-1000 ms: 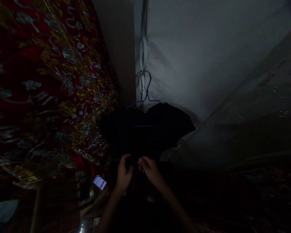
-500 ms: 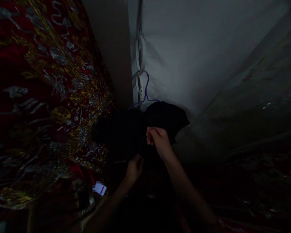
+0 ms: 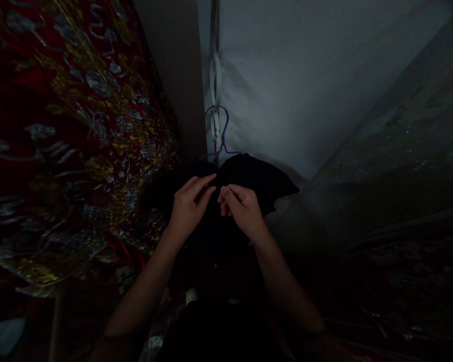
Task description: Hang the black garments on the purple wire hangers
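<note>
A black garment (image 3: 256,176) hangs from a purple hanger (image 3: 224,143), its hook caught on a white ring-shaped holder (image 3: 215,80) by the wall. In front of the upper part of the cloth, my left hand (image 3: 191,203) has its thumb and fingers apart, with no object visible between them. Close beside it, my right hand (image 3: 241,206) is closed, thumb pressed against the curled fingers. What it pinches is too dark to make out. Folds and details of the black cloth are lost in the dim light.
Red cloth with gold and silver embroidery (image 3: 98,125) fills the left side. Behind the hanger is a pale wall (image 3: 287,90). A sheet with glints, perhaps clear plastic (image 3: 400,166), slopes down on the right. A wooden post (image 3: 56,322) stands lower left.
My left hand has risen from the lower part of the garment to beside my right hand, its fingers now apart. My right hand has shifted only slightly.
</note>
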### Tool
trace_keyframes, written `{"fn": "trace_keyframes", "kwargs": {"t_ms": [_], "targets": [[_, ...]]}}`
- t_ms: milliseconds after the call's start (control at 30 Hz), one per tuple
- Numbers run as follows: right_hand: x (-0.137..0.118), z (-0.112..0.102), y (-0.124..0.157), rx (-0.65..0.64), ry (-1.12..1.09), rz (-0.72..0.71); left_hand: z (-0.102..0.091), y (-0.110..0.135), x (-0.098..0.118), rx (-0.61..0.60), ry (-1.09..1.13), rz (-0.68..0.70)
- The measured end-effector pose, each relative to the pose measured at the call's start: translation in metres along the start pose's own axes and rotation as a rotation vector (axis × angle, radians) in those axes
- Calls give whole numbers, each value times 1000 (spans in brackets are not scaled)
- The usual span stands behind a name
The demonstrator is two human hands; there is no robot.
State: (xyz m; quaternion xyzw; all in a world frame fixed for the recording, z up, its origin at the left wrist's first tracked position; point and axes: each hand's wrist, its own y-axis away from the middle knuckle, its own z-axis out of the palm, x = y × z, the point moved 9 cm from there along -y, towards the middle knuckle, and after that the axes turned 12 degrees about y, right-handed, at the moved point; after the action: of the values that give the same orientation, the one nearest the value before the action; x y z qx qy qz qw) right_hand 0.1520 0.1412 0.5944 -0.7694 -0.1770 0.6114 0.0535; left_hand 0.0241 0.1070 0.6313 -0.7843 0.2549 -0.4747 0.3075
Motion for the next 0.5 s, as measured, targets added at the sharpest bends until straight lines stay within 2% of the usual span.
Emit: {"fn": "trace_keyframes", "kwargs": {"t_ms": [67,133,233,300,367,500], "targets": [[3,-3,-4,30,70,-52,4,-13,8,-41,-37,53],[21,-1,-7,58,162,-58,-3,-18,15,19,-87,105],[69,10,-3,18,220,74,-37,-16,31,257,-180,159],[87,17,7,-16,139,128,-58,-16,38,354,-212,126],[80,20,16,-36,18,92,-65,-19,38,310,-195,67],[27,15,15,-83,-72,-40,-40,-20,29,51,-127,26]]}}
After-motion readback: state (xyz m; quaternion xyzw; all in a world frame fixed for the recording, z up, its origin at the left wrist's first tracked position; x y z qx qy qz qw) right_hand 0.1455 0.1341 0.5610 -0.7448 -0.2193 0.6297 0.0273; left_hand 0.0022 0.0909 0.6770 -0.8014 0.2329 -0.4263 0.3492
